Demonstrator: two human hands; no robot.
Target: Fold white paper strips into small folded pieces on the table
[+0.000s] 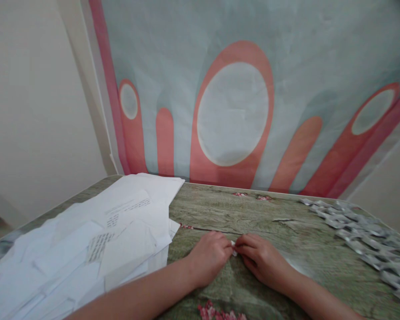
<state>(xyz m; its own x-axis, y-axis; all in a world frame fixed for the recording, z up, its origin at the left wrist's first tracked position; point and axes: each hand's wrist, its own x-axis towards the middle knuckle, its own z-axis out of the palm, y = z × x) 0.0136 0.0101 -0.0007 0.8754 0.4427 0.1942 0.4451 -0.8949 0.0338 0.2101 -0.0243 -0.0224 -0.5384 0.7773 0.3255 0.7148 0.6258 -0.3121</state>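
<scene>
My left hand (210, 258) and my right hand (263, 260) meet above the middle of the table, fingertips almost touching. Pinched between them is a small white piece (234, 249), apparently folded paper; most of it is hidden by my fingers. Both hands are closed on it. Left of my hands spreads a large heap of white paper sheets (63, 240), some with printed text, and my left forearm crosses in front of its near edge. A pale, blurred patch (296, 264) shows on the table just beyond my right wrist.
The table (220, 209) has a wood-grain surface with pink flower patterns (216, 311). Along its right side lie rows of pale, linked loops (363, 240), like paper chains. Behind the far edge hangs a grey-green sheet with coral shapes (231, 173). A pale wall stands left.
</scene>
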